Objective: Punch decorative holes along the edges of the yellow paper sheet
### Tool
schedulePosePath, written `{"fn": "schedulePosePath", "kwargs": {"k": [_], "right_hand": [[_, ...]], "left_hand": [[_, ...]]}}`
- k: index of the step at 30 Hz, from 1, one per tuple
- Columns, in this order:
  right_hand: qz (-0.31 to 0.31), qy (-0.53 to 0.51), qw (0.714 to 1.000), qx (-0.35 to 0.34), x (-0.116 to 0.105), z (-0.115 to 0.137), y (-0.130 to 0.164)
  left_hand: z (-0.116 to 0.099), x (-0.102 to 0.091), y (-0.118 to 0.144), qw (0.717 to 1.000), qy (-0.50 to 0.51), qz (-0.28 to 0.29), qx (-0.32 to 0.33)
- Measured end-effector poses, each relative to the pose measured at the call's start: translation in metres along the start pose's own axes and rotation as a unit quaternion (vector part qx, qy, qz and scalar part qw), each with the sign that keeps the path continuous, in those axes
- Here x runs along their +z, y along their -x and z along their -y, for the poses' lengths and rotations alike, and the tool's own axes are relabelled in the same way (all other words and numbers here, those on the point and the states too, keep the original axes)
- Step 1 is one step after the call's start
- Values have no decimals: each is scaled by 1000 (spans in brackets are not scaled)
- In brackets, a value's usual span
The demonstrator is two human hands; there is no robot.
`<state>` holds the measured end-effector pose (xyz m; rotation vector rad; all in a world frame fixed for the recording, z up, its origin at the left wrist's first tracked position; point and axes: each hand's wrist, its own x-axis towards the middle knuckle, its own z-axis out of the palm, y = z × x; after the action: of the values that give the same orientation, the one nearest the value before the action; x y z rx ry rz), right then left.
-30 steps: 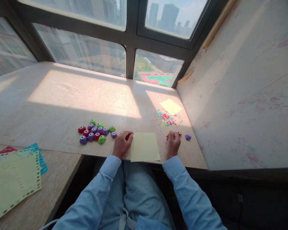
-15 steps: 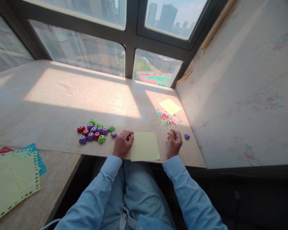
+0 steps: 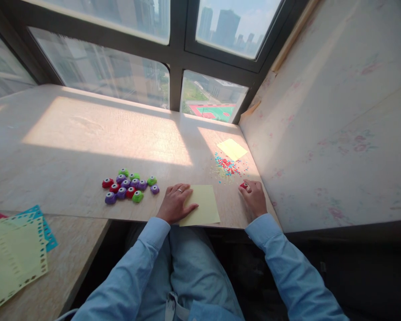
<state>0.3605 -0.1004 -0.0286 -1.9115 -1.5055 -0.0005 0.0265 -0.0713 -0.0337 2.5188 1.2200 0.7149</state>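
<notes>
My left hand (image 3: 175, 203) lies flat and open on the left edge of the yellow sheet (image 3: 202, 204), which sits at the near edge of the table (image 3: 87, 133), between my two hands. My right hand (image 3: 255, 196) is to the right of the sheet, fingers curled around a small red punch (image 3: 243, 185); it touches it, but I cannot tell if the grasp is firm.

I judge the sheet to be thin paper: very light, limp, easy to crease or slide on the smooth wood. Pressing it flat with the palm, or pinching one edge, looks safest. The punch seems to be hard plastic, small and rigid, good to pinch by its sides.

No real container is here. The other punches (image 3: 128, 187) lie in a loose cluster to the left, the confetti (image 3: 227, 165) is scattered on the far right, beside a second yellow paper (image 3: 232, 149).
</notes>
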Motion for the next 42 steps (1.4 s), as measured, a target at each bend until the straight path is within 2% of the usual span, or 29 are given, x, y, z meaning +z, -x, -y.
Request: {"fn": "schedulePosePath", "kwargs": {"k": [5, 8, 12, 14, 17, 20, 23, 30, 42], "right_hand": [[56, 33, 998, -7, -2, -7, -5], [56, 22, 998, -5, -6, -11, -8], [43, -44, 998, -12, -13, -9, -8], [59, -85, 994, -20, -15, -3, -5], [114, -131, 984, -40, -12, 12, 1], [162, -150, 972, -84, -1, 28, 6], [185, -157, 963, -117, 12, 41, 6], [178, -167, 958, -149, 33, 53, -3], [166, -202, 952, -158, 45, 46, 3]], "left_hand": [[2, 2, 1, 1000, -9, -5, -2], [3, 3, 1, 1000, -9, -9, -1], [2, 3, 1, 1000, -9, -11, 0], [2, 3, 1, 1000, -8, -12, 0], [2, 2, 1, 1000, -5, -14, -3], [1, 2, 1, 1000, -3, -15, -4], [1, 1, 1, 1000, -1, -15, -4], [2, 2, 1, 1000, 5, -20, -6], [-2, -3, 0, 1000, 8, -6, -15]]}}
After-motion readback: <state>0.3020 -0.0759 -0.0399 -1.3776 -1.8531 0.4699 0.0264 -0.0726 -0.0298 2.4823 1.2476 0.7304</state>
